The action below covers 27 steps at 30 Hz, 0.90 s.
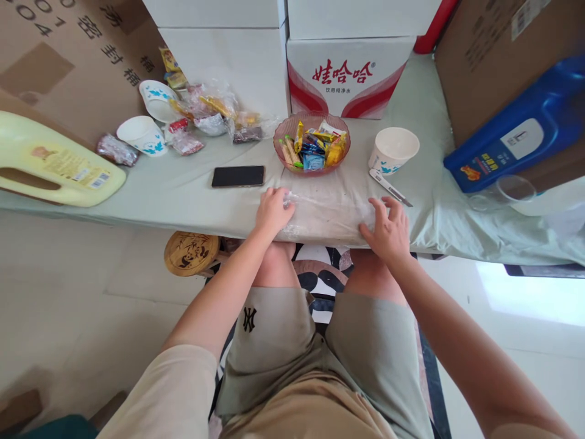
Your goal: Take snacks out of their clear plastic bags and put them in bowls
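Observation:
A flat sheet of clear plastic film (326, 216), perhaps a bag, lies along the front edge of the cloth-covered table. At its left end rests my left hand (273, 212), fingers bent and the thumb apart from them, touching the plastic. My right hand (389, 230) is over the other end with its fingers spread, fingertips down at the film. Just beyond the right fingers lie a white utility knife (388, 186) and a white paper cup (395, 149). Behind the film stands a pink glass bowl (280, 155) of small wrapped snacks.
A black phone (238, 176) lies left of the bowl. Farther left are paper cups (142, 136), wrapped snacks (185, 140) and a yellow jug (55, 164). White cartons (350, 79) line the back. On the right lean a blue bottle (516, 128) and a clear plastic cup (514, 189).

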{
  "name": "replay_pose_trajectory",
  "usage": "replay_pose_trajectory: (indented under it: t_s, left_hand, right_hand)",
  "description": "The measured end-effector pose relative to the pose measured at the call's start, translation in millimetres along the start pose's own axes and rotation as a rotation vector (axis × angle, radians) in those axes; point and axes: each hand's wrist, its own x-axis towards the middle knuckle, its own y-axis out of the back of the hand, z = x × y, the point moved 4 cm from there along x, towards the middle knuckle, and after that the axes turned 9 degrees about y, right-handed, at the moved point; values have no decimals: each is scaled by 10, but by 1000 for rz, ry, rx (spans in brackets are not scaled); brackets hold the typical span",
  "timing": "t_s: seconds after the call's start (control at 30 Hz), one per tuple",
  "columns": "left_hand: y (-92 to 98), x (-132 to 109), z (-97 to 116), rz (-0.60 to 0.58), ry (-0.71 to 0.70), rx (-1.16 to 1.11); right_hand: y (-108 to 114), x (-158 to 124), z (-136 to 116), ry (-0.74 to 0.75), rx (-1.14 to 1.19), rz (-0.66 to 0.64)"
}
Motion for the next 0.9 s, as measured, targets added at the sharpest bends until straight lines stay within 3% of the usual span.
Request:
replay_pose_trajectory:
  t_s: [0.07,0.2,0.27,0.4,0.47,0.53,0.7,0.83,0.9]
  left_hand:
    - [-45,48,34,-24,-78,-25]
    - [-114,133,30,-114,-80,-100]
    - [-122,147,28,-147,-87,-139]
    - [-124,117,59,-162,-133,-251]
    - [-146,66,122,-222,-177,-361]
    - [-168,-26,230,-336,-238,-478]
    - [9,-336,536,-576,-354,-705]
    - [275,-347,544,-581,-306,-914]
    - [308,-264,431,-537,-193,-1064]
  right_hand:
    - [27,-56,5,33,16,-39]
    - [131,-217,-22,212,253,-339]
    - [274,-270,-50,270,354,-409]
    - [490,-149,-63,179,437,-205]
    - [420,-19,-88,137,454,-140]
    - [257,128,-143,131,484,-168]
    - [-36,340,-428,172,670,-464]
    - [-23,186,-702,186,981,-799]
    - [-11,73,-780,101,1193,-873]
